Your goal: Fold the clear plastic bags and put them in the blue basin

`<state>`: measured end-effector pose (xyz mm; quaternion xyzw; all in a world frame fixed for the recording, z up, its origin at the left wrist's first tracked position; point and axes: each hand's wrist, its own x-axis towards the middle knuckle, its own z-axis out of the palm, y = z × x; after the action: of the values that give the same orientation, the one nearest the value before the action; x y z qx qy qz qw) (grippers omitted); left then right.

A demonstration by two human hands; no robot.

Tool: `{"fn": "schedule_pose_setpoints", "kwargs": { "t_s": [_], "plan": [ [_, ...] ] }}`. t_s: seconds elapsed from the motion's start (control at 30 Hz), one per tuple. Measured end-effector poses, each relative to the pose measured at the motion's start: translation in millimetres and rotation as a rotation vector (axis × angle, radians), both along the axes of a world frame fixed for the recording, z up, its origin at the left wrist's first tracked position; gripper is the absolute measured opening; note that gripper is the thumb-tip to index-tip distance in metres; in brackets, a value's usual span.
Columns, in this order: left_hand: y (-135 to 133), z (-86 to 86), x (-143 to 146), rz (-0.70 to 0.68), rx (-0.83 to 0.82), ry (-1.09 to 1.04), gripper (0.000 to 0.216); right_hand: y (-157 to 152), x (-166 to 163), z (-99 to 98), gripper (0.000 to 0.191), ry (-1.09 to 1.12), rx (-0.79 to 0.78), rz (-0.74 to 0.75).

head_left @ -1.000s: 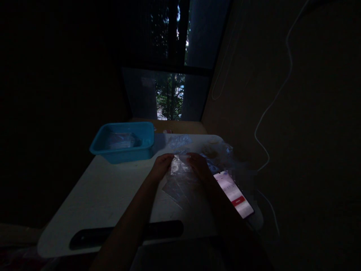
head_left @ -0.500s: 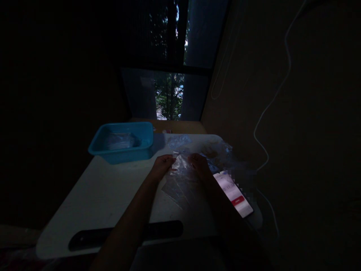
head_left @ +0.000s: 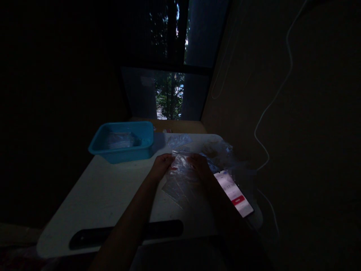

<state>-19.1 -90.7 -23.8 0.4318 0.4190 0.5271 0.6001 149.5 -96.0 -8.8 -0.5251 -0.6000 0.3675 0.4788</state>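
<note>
A clear plastic bag (head_left: 181, 161) is stretched between my two hands above the white table (head_left: 118, 192). Closed on its left edge is my left hand (head_left: 163, 164). My right hand (head_left: 198, 162) grips the opposite edge, its fingers partly lost in the dark. Under and in front of the hands lie more clear plastic bags (head_left: 176, 192), flat on the tabletop. Another crumpled clear bag (head_left: 179, 140) rests just beyond my hands. Dim light hides whether anything is inside the held bag.
A blue plastic basin (head_left: 132, 153) with clear bags in it stands at the back left. Right of my hands are a heap of plastic (head_left: 217, 150) and a lit phone (head_left: 235, 194). A white cable (head_left: 262, 113) hangs along the right wall. A black handle slot (head_left: 166, 228) marks the table's near edge.
The held bag's upper part lies slightly flatter and wider between my hands. Both hands have barely shifted; the other things stay in place.
</note>
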Motion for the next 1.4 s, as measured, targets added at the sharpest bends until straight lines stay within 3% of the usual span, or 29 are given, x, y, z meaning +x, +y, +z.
{"fn": "schedule_pose_setpoints", "kwargs": {
  "t_s": [0.23,0.43,0.57,0.83,1.4],
  "plan": [
    [-1.1,1.1,1.4,-0.010,0.009,0.011,0.031,-1.0,-0.7,-0.8,0.028,0.033,0.001,-0.022],
    [0.1,-1.2,1.8,-0.044,-0.020,0.055,0.031,-0.4,-2.6,-5.0,0.030,0.204,-0.093,-0.042],
    [-1.4,2.5,2.9,-0.050,-0.024,0.072,0.032,-2.3,-1.5,-2.9,0.023,0.132,-0.114,-0.060],
    [-2.5,5.4,2.7,-0.053,-0.026,0.105,0.029,-4.3,0.3,3.8,0.031,0.093,-0.121,-0.056],
    [-2.4,3.9,1.5,-0.060,-0.001,0.112,0.029,-2.6,-4.3,-1.2,0.026,0.152,-0.086,-0.100]
  ]
}}
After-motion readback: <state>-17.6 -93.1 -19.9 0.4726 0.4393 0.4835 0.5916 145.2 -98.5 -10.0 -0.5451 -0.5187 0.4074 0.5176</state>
